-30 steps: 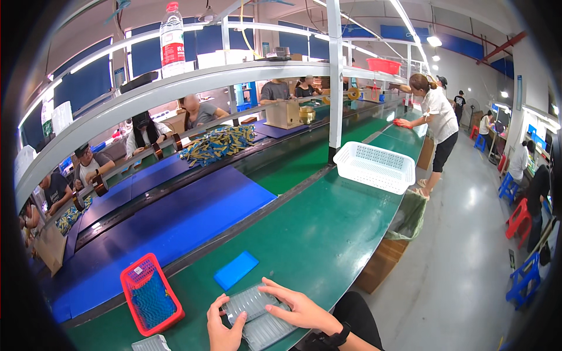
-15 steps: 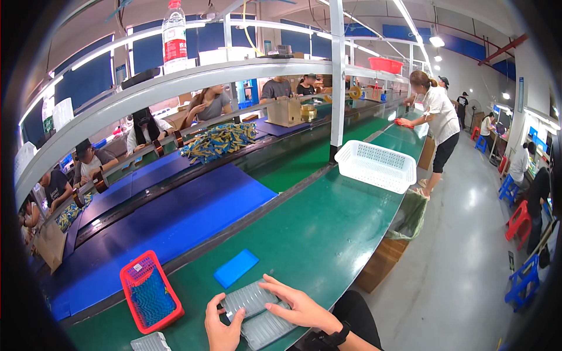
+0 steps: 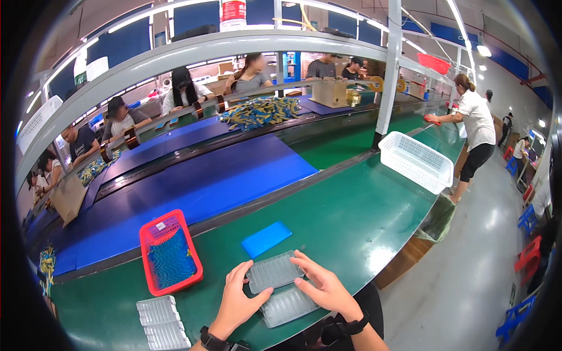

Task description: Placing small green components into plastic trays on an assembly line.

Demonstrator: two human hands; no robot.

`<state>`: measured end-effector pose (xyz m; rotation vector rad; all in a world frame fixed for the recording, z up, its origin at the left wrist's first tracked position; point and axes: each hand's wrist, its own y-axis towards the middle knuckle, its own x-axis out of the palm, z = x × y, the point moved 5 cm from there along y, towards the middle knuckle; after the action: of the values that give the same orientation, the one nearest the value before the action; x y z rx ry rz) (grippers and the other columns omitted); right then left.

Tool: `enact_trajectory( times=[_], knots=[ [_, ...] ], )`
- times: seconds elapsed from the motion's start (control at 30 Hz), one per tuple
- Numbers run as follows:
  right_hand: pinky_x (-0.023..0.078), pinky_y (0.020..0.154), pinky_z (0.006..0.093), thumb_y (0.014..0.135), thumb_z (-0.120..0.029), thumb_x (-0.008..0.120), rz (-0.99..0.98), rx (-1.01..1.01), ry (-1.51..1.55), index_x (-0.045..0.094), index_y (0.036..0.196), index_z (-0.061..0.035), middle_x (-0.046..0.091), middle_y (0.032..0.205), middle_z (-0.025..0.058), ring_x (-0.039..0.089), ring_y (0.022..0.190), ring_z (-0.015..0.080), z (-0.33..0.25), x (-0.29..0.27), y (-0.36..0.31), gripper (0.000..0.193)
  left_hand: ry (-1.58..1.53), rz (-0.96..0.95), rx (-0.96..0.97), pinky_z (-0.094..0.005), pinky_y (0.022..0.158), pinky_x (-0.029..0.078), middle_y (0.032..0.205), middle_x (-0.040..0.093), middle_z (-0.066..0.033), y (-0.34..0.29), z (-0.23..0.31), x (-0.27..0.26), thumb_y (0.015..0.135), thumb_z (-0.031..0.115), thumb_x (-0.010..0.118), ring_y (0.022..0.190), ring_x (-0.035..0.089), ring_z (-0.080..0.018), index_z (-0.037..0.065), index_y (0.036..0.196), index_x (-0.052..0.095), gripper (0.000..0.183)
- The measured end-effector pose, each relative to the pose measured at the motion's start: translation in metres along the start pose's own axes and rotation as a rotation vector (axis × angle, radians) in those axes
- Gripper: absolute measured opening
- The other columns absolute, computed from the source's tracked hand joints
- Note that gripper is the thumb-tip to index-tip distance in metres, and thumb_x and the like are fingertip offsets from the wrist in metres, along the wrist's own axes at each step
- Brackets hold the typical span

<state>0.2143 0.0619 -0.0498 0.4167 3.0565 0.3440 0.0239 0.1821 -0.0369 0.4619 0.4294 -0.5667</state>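
A clear plastic tray (image 3: 275,272) with ridged slots lies on the green tabletop in front of me. A second ridged clear panel (image 3: 290,308) sits against its near side; I cannot tell whether the two are joined. My left hand (image 3: 237,301) grips the left edge of the far tray, thumb at its near corner and fingers along the side. Curved around the opposite edge is my right hand (image 3: 328,288), with its index finger at the far corner and its thumb near the seam between the panels. Just beyond the tray lies a flat blue rectangular piece (image 3: 266,238).
At left stands a red basket (image 3: 199,263) of blue patterned pieces, with another ridged clear tray (image 3: 163,323) nearer me. A white basket (image 3: 417,162) stands farther right by a metal post (image 3: 389,76). Beyond the blue mats (image 3: 205,190), several people sit; one stands at far right.
The view has swung left, so the scene sits farther right in the picture. My hands stay at the tray; the left thumb and fingers are spread a little wider. More of the left tray shows.
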Motion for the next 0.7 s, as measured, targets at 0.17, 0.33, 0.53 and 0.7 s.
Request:
enact_trajectory(
  times=[0.17,0.33,0.53,0.7],
  knots=[
    [0.028,0.125,0.0383,0.102,-0.002,0.064,0.006,0.024,0.005,0.050,0.152,0.0015,0.032,0.169,0.0196,0.031,0.156,0.0253,-0.0055,0.0030,-0.0004,0.052,-0.061,-0.097,-0.051,-0.0397,0.101,0.054,0.148,0.055,-0.0157,0.0047,-0.0054,-0.0051,0.079,0.019,0.091,0.133,0.055,-0.0283,0.001,0.147,0.054,0.079],
    [0.032,0.125,0.0414,0.100,-0.006,0.064,0.013,-0.034,-0.005,0.053,0.150,-0.0025,0.034,0.167,0.0216,0.036,0.154,0.0294,-0.0067,0.0024,-0.0011,0.051,-0.094,-0.160,-0.102,-0.0386,0.099,0.055,0.147,0.057,-0.0132,0.0089,-0.0074,-0.0076,0.078,0.019,0.093,0.130,0.056,-0.0267,0.003,0.147,0.055,0.080],
    [0.032,0.125,0.0421,0.099,-0.004,0.062,0.008,-0.031,0.008,0.053,0.149,-0.0022,0.033,0.167,0.0210,0.036,0.154,0.0292,-0.0036,0.0007,-0.0006,0.051,-0.077,-0.135,-0.062,-0.0383,0.097,0.056,0.145,0.058,-0.0131,0.0083,-0.0059,-0.0081,0.076,0.018,0.093,0.128,0.057,-0.0260,0.004,0.145,0.057,0.079],
    [0.033,0.124,0.0419,0.099,-0.004,0.062,0.012,-0.031,0.008,0.054,0.148,-0.0020,0.035,0.166,0.0199,0.036,0.154,0.0288,-0.0054,0.0005,-0.0012,0.050,-0.088,-0.134,-0.074,-0.0384,0.097,0.056,0.144,0.058,-0.0133,0.0081,-0.0054,-0.0082,0.075,0.017,0.093,0.128,0.057,-0.0261,0.004,0.143,0.058,0.077]
  ],
)
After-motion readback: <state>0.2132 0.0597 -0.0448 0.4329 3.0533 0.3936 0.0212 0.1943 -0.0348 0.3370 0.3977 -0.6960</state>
